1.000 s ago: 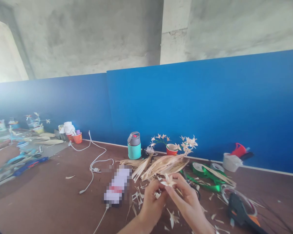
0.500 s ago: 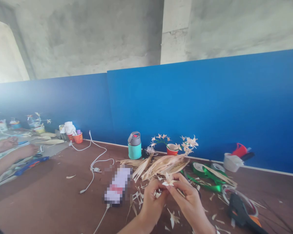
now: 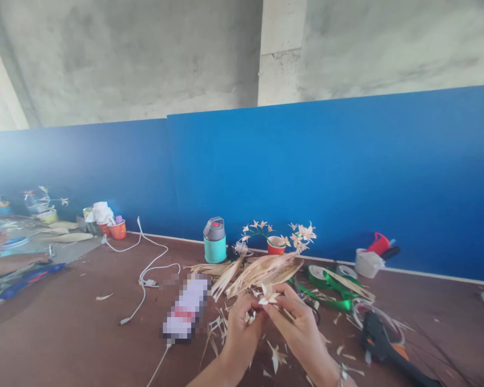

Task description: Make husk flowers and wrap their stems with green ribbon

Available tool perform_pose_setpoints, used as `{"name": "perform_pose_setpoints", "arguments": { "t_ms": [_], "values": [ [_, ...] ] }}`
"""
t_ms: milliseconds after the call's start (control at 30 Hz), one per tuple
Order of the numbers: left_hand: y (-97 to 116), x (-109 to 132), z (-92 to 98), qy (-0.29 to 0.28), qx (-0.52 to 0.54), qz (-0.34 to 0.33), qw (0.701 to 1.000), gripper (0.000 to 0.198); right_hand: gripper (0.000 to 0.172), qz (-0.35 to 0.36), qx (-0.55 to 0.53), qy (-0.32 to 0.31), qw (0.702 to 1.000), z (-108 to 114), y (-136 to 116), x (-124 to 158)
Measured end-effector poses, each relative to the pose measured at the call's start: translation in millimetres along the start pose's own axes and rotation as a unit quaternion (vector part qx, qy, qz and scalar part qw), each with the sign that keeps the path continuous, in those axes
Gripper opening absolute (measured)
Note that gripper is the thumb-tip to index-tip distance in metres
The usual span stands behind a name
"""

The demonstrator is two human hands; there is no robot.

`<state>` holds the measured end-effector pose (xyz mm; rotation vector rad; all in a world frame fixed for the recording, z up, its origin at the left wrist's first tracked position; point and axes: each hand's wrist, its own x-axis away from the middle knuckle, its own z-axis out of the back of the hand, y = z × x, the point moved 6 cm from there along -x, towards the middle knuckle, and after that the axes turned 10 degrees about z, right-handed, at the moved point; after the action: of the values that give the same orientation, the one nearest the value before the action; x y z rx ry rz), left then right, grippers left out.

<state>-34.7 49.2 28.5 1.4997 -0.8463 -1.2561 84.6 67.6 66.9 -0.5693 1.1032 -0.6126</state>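
Observation:
Between my hands is a small cream flower [image 3: 268,295] with pointed petals, made of what looks like dried husk. My right hand [image 3: 300,325] pinches it between thumb and fingers. At the flower's base the fingers of my left hand [image 3: 242,330] are closed too, with small pale bits showing by its palm. Below lies a loose pale flower [image 3: 276,356] among scraps. Just beyond my hands is a pile of dried husks [image 3: 262,274], and behind it a red paper cup [image 3: 276,245] with finished flowers on green stems. The lower part of the held flower is hidden by my fingers.
A black glue gun [image 3: 381,341] and green ribbon [image 3: 342,295] lie to the right, near a white tub [image 3: 369,263]. Leftward are a blurred phone [image 3: 185,309] on a cable, a teal bottle [image 3: 215,247] and white cords [image 3: 145,279]. A co-worker's arm [image 3: 16,266] is far left.
The view has turned slightly right, so things sit further left in the picture. My hands keep hold of the flower in nearly the same pose. The co-worker's hands are less visible.

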Motion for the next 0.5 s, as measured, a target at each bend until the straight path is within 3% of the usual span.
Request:
{"name": "perform_pose_setpoints", "arguments": {
  "t_ms": [500],
  "values": [
    [-0.9, -1.3, 4.4, 0.017, -0.005, 0.005, 1.000, 0.011, 0.028, -0.002, 0.034, 0.029, 0.999, 3.7, 4.8, 0.0]
  ]
}}
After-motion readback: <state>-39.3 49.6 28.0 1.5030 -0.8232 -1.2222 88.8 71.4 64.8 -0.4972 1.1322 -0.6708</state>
